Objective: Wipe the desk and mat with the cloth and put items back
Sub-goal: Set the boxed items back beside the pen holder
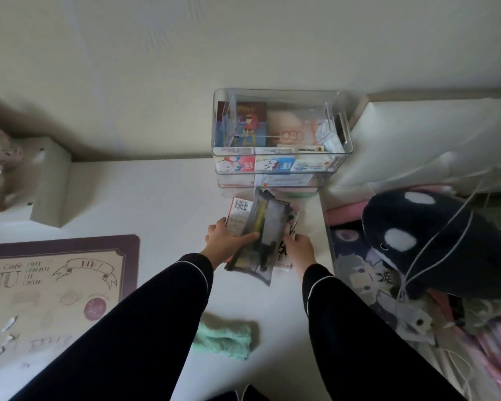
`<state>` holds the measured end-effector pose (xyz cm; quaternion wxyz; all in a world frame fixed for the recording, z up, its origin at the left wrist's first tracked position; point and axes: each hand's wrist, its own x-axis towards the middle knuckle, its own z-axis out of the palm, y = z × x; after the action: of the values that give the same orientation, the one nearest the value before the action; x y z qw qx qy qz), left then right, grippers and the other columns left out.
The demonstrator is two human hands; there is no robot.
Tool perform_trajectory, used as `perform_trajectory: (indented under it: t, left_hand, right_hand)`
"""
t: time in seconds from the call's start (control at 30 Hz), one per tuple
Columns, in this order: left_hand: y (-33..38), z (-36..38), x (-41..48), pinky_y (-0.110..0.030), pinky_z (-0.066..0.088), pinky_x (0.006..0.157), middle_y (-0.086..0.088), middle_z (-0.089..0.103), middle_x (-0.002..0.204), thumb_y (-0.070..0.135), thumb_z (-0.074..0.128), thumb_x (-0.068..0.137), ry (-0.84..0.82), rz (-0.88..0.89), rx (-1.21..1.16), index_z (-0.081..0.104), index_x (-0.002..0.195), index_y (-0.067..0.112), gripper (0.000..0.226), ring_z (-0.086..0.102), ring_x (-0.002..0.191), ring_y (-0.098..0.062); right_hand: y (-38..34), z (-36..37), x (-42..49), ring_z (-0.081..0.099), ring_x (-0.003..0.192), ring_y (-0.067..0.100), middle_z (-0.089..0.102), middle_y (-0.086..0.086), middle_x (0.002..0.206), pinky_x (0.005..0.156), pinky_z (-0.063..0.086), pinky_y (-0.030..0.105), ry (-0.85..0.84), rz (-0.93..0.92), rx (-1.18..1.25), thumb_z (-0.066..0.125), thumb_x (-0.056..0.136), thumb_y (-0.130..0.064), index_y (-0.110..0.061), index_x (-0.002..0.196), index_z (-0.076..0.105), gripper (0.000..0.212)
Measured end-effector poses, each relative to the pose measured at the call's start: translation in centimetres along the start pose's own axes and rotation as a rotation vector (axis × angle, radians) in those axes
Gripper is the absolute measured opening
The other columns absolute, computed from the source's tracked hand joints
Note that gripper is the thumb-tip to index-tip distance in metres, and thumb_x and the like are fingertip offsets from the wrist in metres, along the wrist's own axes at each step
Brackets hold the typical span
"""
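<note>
Near the middle of the white desk (156, 198), the left hand (229, 243) and right hand (298, 250) each curl fingers round a bundle (272, 218), a grey see-through pouch (265, 267) with a barcoded orange box (239, 215), with a clear bin (275, 153) at twelve o'clock. The mint cloth (226, 340) lies crumpled on the desk at six o'clock from the hands. The cafe-menu mat (70, 285) lies flat at eight o'clock, an orca plush (431, 241) at three o'clock.
</note>
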<state>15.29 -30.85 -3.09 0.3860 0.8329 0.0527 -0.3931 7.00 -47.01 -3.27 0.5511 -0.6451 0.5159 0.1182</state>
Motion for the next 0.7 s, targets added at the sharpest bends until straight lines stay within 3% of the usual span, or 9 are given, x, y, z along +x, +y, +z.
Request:
perform_trajectory:
  t: [0.13, 0.23, 0.33, 0.47, 0.6, 0.7]
  left_hand:
    - [0.6, 1.1, -0.2, -0.044, 0.036, 0.102, -0.006, 0.030, 0.136, 0.065, 0.078, 0.054, 0.062, 0.096, 0.188, 0.017, 0.144, 0.024, 0.117, 0.033, 0.124, -0.029]
    - [0.7, 2.7, -1.0, -0.051, 0.036, 0.104, -0.004, 0.020, 0.145, 0.071, 0.074, 0.049, 0.106, 0.164, 0.281, 0.024, 0.136, 0.023, 0.111, 0.030, 0.130, -0.032]
    - [1.2, 3.9, -1.2, -0.055, 0.033, 0.104, -0.004, 0.006, 0.154, 0.079, 0.067, 0.048, 0.132, 0.076, 0.422, 0.036, 0.128, 0.018, 0.106, 0.022, 0.136, -0.034]
    - [1.4, 3.2, -0.4, -0.047, 0.036, 0.102, -0.004, 0.020, 0.148, 0.071, 0.071, 0.052, 0.123, 0.013, 0.299, 0.051, 0.125, 0.014, 0.095, 0.032, 0.126, -0.032]
    - [0.6, 1.5, 0.1, -0.041, 0.033, 0.102, 0.001, 0.028, 0.140, 0.060, 0.072, 0.064, 0.082, 0.057, 0.179, 0.059, 0.117, 0.021, 0.067, 0.029, 0.123, -0.027]
    - [-0.4, 0.6, 0.1, -0.046, 0.043, 0.102, 0.004, 0.033, 0.138, 0.051, 0.076, 0.069, 0.009, 0.071, 0.012, 0.062, 0.111, 0.024, 0.052, 0.037, 0.124, -0.026]
  right_hand:
    - [0.5, -0.2, 0.6, 0.063, 0.081, 0.031, 0.067, 0.020, 0.089, 0.075, 0.052, 0.041, -0.041, 0.063, 0.142, 0.065, 0.087, -0.032, -0.003, 0.077, 0.060, 0.031]
    - [0.8, 0.1, 0.6, 0.067, 0.084, 0.034, 0.069, 0.021, 0.091, 0.080, 0.056, 0.044, -0.024, 0.081, 0.166, 0.066, 0.087, -0.022, 0.000, 0.078, 0.064, 0.024]
    - [1.0, 0.5, 0.7, 0.066, 0.090, 0.035, 0.069, 0.022, 0.095, 0.082, 0.056, 0.047, 0.065, 0.031, 0.063, 0.067, 0.085, -0.018, 0.003, 0.083, 0.066, 0.021]
    - [1.1, 0.7, 0.6, 0.058, 0.108, 0.033, 0.064, 0.018, 0.110, 0.091, 0.051, 0.045, 0.048, -0.003, -0.039, 0.066, 0.085, -0.029, 0.006, 0.107, 0.060, 0.042]
    - [1.0, 0.3, 0.3, 0.062, 0.098, 0.036, 0.068, 0.023, 0.099, 0.086, 0.052, 0.049, 0.012, -0.037, 0.003, 0.068, 0.086, -0.033, 0.007, 0.097, 0.064, 0.042]
    - [1.2, 0.0, 0.2, 0.068, 0.087, 0.036, 0.071, 0.022, 0.092, 0.081, 0.055, 0.051, -0.028, -0.033, 0.078, 0.064, 0.090, -0.023, 0.005, 0.089, 0.068, 0.029]
